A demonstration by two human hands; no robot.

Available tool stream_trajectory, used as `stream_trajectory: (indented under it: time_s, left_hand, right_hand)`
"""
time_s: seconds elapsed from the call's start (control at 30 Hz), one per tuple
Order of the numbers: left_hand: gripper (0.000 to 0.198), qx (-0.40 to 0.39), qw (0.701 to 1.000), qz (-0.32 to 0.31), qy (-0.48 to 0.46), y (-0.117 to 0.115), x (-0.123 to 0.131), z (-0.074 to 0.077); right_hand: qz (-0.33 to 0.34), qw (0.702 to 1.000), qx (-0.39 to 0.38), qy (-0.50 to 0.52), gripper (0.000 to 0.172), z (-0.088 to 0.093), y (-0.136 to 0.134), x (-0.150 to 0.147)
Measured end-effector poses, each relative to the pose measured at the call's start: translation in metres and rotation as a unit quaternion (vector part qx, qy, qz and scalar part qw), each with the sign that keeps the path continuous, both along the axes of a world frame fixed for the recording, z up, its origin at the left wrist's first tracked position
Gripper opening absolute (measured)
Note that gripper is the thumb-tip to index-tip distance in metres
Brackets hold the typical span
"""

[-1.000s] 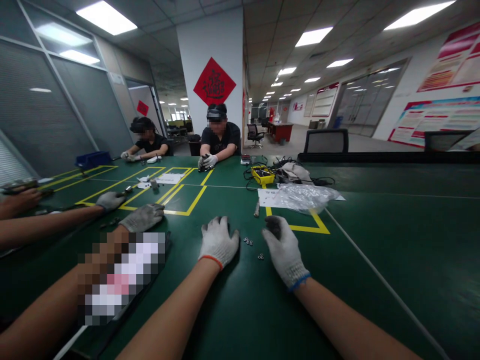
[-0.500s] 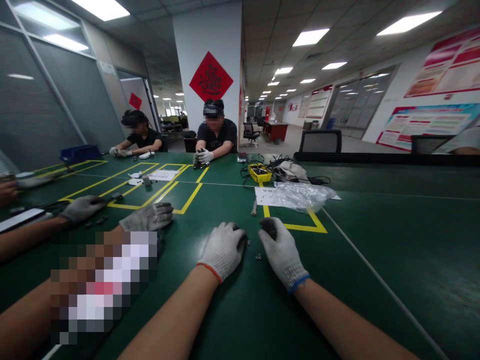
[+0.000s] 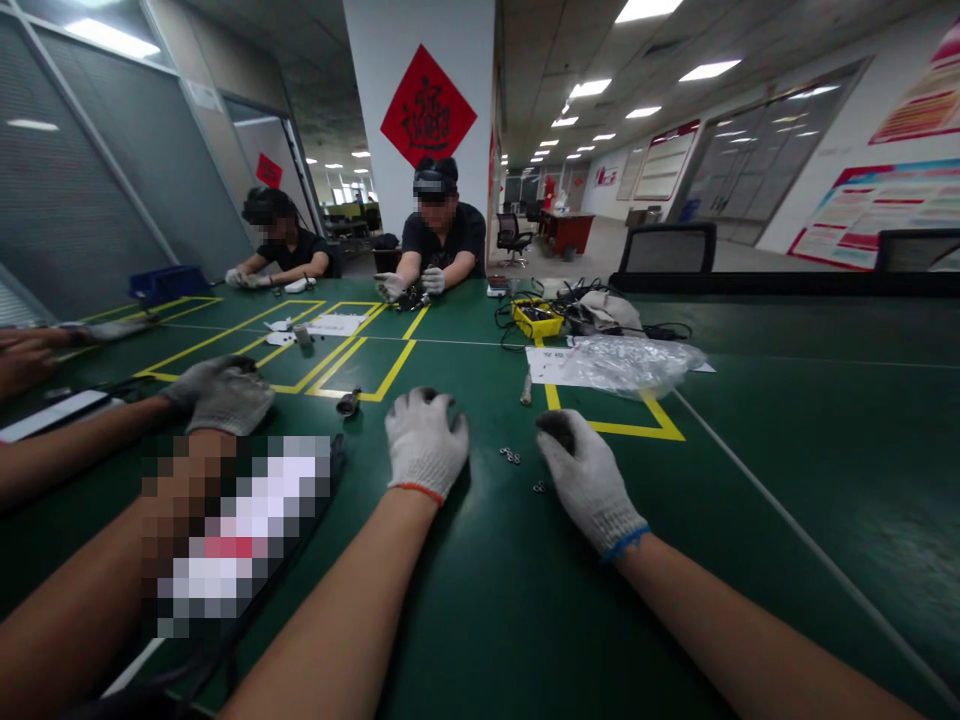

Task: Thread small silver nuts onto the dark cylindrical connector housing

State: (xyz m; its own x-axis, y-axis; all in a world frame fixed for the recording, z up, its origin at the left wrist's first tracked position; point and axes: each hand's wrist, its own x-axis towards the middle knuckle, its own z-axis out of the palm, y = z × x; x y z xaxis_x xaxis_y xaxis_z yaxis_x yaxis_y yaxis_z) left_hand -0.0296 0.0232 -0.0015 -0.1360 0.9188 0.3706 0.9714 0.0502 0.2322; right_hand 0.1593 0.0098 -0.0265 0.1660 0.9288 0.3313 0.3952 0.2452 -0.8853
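My left hand [image 3: 427, 440], in a white knitted glove with an orange cuff, is palm down over the green table with its fingers apart. No object shows in it. To its left lies a dark metal fitting [image 3: 349, 403]. My right hand [image 3: 591, 482], gloved with a blue cuff, has its fingers curled inward; whatever they may hold is hidden. Between my hands lies a group of small metal rings [image 3: 511, 456]. A smaller cluster of rings [image 3: 539, 487] sits just left of my right hand.
A co-worker's gloved hands [image 3: 229, 395] are at the left, near a blurred-out white item [image 3: 247, 530]. Ahead are a clear plastic bag [image 3: 630, 364], a grey cylindrical part [image 3: 526, 389], a yellow bin [image 3: 537, 318] and cables. Two people sit across the table [image 3: 787, 480].
My left hand has moved forward and left, away from the rings, and more rings show between my hands. The neighbour's hand has drawn back left, uncovering the metal fitting. The view has shifted.
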Motion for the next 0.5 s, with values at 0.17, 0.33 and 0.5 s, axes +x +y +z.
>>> stream_trajectory:
  time_s: [0.17,0.33,0.5]
  left_hand:
    - [0.049,-0.058,0.989,0.112,0.08,0.025,-0.029,0.011]
    - [0.054,-0.159,0.961,0.219,0.052,0.053,-0.066,0.034]
    - [0.041,-0.189,0.965,0.182,0.025,0.056,-0.075,0.039]
  right_hand:
    - [0.002,1.0,-0.002,0.022,0.021,0.001,0.001,0.0]
    - [-0.004,0.999,0.009,0.04,0.021,0.002,0.0,-0.002]
    - [-0.011,0.999,0.019,0.046,0.023,0.0,0.001,-0.004]
